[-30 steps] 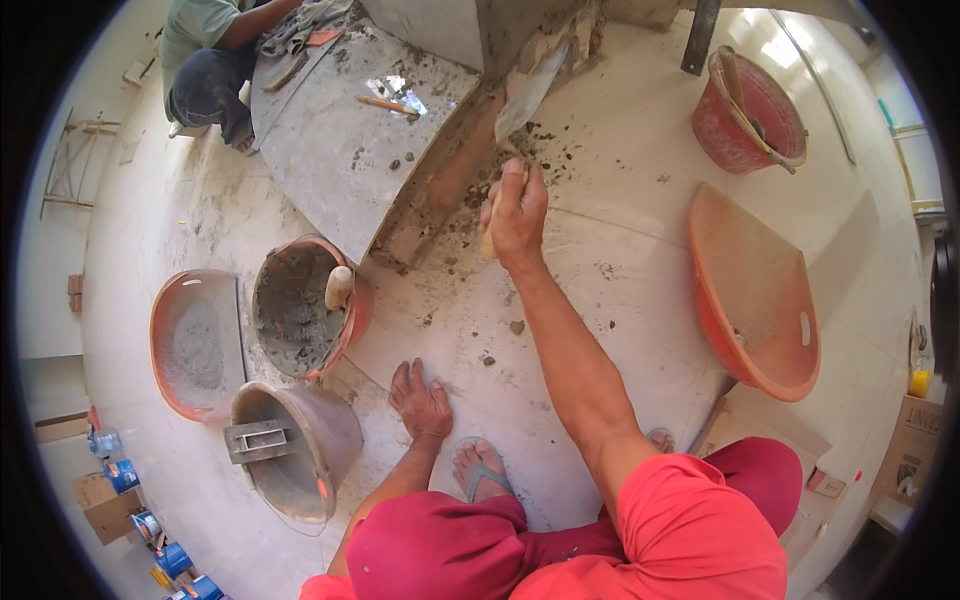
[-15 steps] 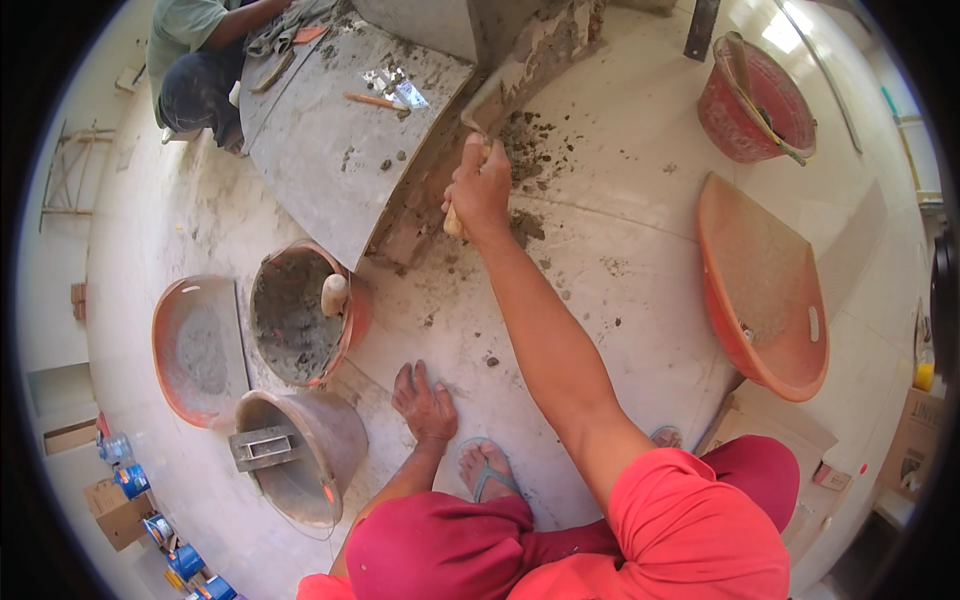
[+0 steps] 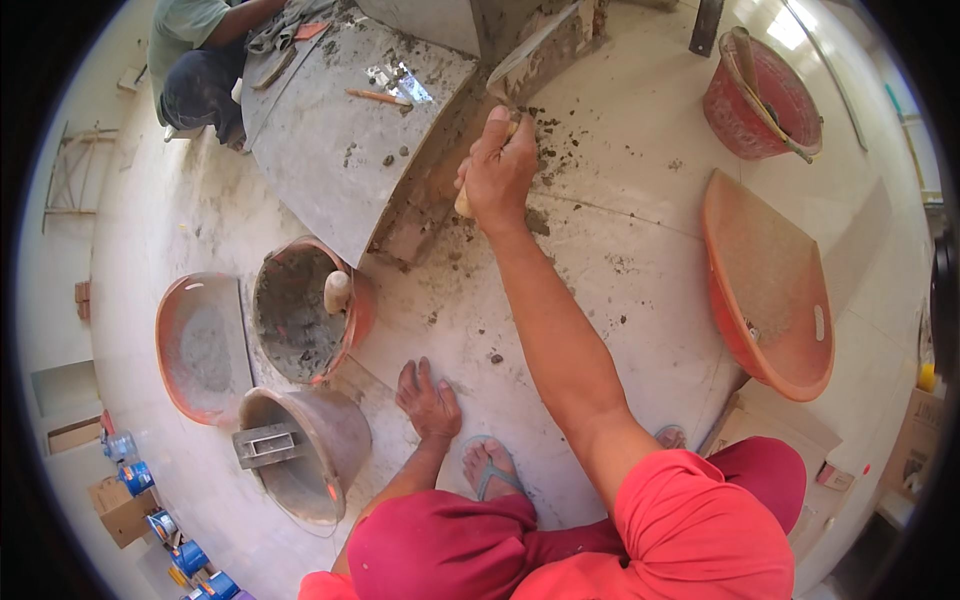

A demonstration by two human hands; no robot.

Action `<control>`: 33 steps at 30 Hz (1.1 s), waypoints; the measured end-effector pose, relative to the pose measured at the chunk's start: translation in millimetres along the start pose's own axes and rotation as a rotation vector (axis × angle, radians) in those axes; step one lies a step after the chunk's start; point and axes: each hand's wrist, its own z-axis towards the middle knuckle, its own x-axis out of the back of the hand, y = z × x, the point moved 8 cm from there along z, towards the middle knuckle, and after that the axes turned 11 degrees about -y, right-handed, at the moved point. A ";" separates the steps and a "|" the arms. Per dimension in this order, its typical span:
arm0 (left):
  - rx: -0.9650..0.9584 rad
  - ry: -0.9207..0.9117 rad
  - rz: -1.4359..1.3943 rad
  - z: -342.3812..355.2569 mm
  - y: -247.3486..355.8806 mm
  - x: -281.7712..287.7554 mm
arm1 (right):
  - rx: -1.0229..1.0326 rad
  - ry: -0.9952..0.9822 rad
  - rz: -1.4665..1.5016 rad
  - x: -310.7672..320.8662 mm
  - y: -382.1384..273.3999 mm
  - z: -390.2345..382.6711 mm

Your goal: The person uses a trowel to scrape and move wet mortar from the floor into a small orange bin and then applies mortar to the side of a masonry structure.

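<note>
My right hand [image 3: 500, 175] is closed round the wooden handle of a trowel [image 3: 532, 55], arm stretched out. Its mortar-smeared blade points away, along the foot of a low mortar-stained edge beside the grey slab [image 3: 340, 150]. Mortar crumbs [image 3: 560, 150] lie scattered on the pale floor to the right of this hand. Flat on the floor, fingers apart, my left hand [image 3: 430, 405] rests near my sandalled foot. Left of it stand an orange bucket of wet mortar [image 3: 300, 320], with a rounded handle sticking out, and a greyish bucket [image 3: 340, 430] with a metal float [image 3: 268, 446] across its rim.
A half-round orange pan [image 3: 205, 350] sits at the left, another [image 3: 770, 290] at the right. A red bucket [image 3: 750, 115] stands far right. Across the slab another person [image 3: 205, 80] squats at the far left. An orange-handled tool [image 3: 378, 97] lies on the slab.
My right hand has moved slightly away and to the right with the trowel, whose blade now shows a broader face. My left hand stays on the floor.
</note>
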 end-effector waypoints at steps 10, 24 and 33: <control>0.006 -0.010 0.008 -0.3 2.2 0.9 | 0.074 0.027 -0.028 1.5 -8.1 3.6; 0.027 -0.051 0.016 5.1 6.6 -2.8 | -0.096 -0.012 -0.010 8.3 30.8 23.0; 0.007 -0.017 -0.001 4.7 4.6 -1.5 | 0.049 0.033 -0.013 12.4 15.2 12.3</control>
